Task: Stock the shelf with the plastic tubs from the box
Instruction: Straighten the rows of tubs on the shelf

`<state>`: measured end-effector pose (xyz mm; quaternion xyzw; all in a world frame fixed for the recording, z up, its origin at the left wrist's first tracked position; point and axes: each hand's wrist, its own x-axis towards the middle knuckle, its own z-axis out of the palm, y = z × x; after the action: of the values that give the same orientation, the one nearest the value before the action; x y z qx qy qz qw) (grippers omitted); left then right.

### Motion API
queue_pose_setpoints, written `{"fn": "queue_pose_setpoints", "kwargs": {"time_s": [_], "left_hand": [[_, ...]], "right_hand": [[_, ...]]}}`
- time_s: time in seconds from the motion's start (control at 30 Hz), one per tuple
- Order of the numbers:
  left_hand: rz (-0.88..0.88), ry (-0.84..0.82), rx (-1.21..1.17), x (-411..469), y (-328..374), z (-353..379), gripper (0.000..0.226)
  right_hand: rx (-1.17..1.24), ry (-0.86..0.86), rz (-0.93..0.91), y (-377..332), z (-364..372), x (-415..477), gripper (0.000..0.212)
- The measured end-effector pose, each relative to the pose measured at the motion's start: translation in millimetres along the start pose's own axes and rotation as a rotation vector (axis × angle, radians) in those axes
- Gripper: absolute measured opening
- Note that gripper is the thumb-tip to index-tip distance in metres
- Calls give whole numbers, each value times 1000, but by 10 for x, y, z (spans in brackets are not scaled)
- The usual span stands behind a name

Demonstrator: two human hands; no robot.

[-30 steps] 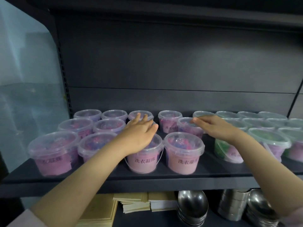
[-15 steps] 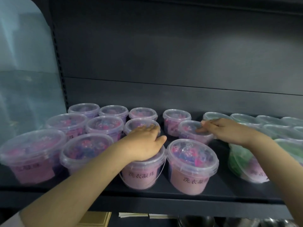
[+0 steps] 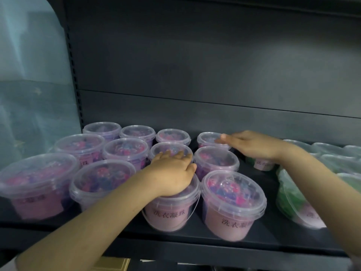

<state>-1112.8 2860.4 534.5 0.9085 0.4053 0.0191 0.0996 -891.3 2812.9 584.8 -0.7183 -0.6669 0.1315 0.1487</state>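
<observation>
1. Dark shelf [image 3: 195, 236], pink tubs [image 3: 232, 204] packed around both hands.
2. Left hand [image 3: 172, 173] lies flat on a front tub [image 3: 166, 214], right hand [image 3: 254, 145] flat-fingered on a back tub [image 3: 207, 138].
3. Guess: a hard shove topples the tilted green tub [image 3: 289, 196] by the right forearm.

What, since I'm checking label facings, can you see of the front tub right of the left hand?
The front tub is a round, clear plastic pail with a transparent lid; pink, blue and purple pieces show through. Its pink label with dark characters faces forward. It stands near the shelf front edge, beside the neighbouring tub that the left hand rests on. No hand touches it.
</observation>
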Motion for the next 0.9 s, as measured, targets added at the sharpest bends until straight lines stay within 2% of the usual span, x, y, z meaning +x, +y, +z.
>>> {"fn": "queue_pose_setpoints", "kwargs": {"time_s": [0.07,0.27,0.5,0.67,0.8,0.9], "left_hand": [[3,1,8,5,-3,5,55],[24,17,12,-10,-10,10,55],[19,12,14,2,-14,-1,55],[13,3,9,23,-28,14,56],[10,1,14,55,-43,28,56],[28,21,2,52,-52,30,56]], "right_hand": [[-63,13,20,40,-36,213,57],[-113,-114,120,204,89,687,60],[-156,-128,68,82,247,901,64],[-145,-140,37,23,221,800,65],[-114,-58,-39,-5,140,467,58],[-80,-102,-29,-59,171,169,57]]}}
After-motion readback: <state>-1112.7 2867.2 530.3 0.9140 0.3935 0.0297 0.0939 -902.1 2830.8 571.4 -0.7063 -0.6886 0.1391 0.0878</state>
